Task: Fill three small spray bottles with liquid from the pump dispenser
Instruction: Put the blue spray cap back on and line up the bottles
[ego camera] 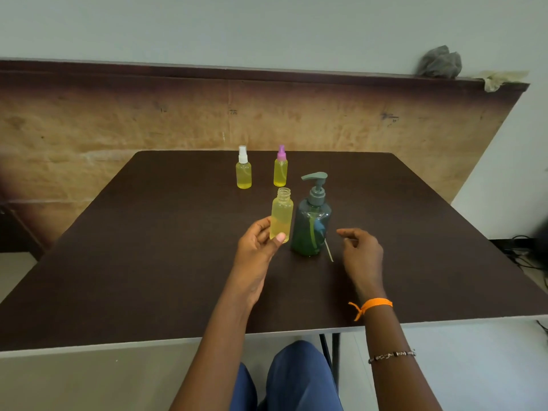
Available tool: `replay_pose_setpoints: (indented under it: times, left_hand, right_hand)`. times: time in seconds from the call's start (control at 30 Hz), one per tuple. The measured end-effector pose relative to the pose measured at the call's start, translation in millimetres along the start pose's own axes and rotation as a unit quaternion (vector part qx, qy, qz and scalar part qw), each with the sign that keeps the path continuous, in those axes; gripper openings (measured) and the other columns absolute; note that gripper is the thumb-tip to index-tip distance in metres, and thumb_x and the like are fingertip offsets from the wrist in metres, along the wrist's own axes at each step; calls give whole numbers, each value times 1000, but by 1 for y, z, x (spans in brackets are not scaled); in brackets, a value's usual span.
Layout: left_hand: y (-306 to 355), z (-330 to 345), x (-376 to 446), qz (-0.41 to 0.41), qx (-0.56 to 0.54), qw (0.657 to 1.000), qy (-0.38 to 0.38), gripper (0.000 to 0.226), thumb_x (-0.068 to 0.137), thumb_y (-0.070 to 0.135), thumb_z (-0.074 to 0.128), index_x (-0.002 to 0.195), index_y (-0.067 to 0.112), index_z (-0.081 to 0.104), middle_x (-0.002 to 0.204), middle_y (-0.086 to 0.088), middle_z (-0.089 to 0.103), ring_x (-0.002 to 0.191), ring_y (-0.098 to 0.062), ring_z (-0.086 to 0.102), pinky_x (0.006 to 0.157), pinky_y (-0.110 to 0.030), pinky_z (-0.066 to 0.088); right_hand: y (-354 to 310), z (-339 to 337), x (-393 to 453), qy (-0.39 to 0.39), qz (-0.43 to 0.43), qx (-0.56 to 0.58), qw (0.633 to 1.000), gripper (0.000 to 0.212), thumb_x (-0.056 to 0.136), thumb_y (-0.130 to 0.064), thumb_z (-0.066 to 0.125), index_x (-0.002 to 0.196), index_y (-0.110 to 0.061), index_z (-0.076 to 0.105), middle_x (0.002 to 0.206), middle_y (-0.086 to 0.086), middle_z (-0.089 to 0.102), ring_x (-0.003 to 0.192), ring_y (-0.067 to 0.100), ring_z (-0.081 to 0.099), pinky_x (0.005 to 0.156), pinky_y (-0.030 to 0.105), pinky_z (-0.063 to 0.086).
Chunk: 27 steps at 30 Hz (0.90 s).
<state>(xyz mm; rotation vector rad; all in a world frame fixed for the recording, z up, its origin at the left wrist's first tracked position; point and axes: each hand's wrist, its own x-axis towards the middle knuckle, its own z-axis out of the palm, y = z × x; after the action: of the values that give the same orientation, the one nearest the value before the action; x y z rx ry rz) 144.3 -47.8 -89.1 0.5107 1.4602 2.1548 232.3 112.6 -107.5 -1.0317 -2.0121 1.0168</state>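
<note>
Uncapped, the small translucent yellow plastic spray bottle (281, 216) stands upright in the left hand (258, 244), thumb and fingers pinching its lower body, just left of the dark green pump dispenser (312, 221). It looks light, slightly squeezable and easily spilled, so a mid-body hold seems best. The right hand (361, 252) hovers loosely curled, holding nothing, over the dark brown table (148, 247) before a plywood board (118, 120).
</note>
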Motion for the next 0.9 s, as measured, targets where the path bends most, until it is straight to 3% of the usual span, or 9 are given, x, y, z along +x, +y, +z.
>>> replay_pose_setpoints:
  times: [0.1, 0.2, 0.3, 0.43, 0.57, 0.63, 0.8, 0.9]
  left_hand:
    - [-1, 2, -1, -1, 5, 1000, 3, 36, 88, -2, 55, 123, 6, 50, 105, 0, 67, 98, -6, 64, 86, -17, 50]
    - [0, 3, -1, 0, 11, 1000, 1, 36, 88, -2, 54, 123, 7, 50, 106, 0, 67, 96, -3, 65, 85, -16, 50]
    - [1, 4, -1, -3, 13, 1000, 0, 36, 88, -1, 55, 123, 8, 51, 107, 2, 67, 95, -2, 65, 83, -15, 50]
    - [2, 4, 0, -9, 11, 1000, 1, 35, 89, -1, 54, 123, 9, 51, 106, 1, 67, 96, -3, 64, 81, -15, 50]
    - [1, 5, 1, -12, 14, 1000, 0, 35, 89, -1, 54, 122, 10, 51, 106, 2, 68, 96, -2, 64, 83, -17, 50]
    - [1, 6, 1, -14, 18, 1000, -1, 35, 89, -1, 55, 121, 10, 52, 106, 3, 68, 95, -1, 65, 81, -16, 50]
    - [2, 6, 0, -15, 22, 1000, -5, 37, 88, -1, 55, 124, 9, 50, 109, 1, 67, 98, -3, 64, 81, -15, 50]
    - [4, 6, -1, -16, 20, 1000, -6, 37, 88, -1, 55, 123, 10, 51, 108, 1, 67, 98, -4, 63, 81, -16, 50]
  right_hand:
    - [3, 8, 9, -36, -20, -21, 999, 30, 93, 0, 50, 116, -8, 66, 114, 12, 64, 102, 22, 60, 86, 26, 44]
    - [2, 15, 21, -81, -93, -71, 990, 34, 93, 4, 45, 122, -5, 62, 117, 16, 55, 108, 27, 54, 84, 18, 35]
    - [5, 22, 36, -116, -133, -129, 976, 28, 91, 8, 44, 110, 4, 65, 117, 21, 52, 107, 37, 50, 84, 23, 33]
    - [6, 21, 46, -136, -123, -168, 969, 18, 92, 1, 49, 103, 4, 63, 112, 20, 53, 102, 37, 50, 80, 27, 33]
    - [2, 17, 45, -133, -104, -129, 977, 15, 88, -7, 62, 103, -6, 64, 103, 13, 61, 94, 28, 60, 80, 33, 49]
    - [1, 15, 45, -137, -80, -119, 980, 14, 87, -8, 65, 101, -9, 63, 101, 11, 64, 93, 25, 61, 78, 32, 50]
    - [-6, 9, 47, -180, -7, -88, 980, 38, 90, -8, 63, 127, -13, 55, 119, 13, 61, 108, 26, 58, 90, 34, 48]
    - [-8, -1, 50, -182, 0, -59, 982, 42, 93, -7, 58, 133, -16, 53, 118, 15, 62, 110, 26, 58, 89, 31, 46]
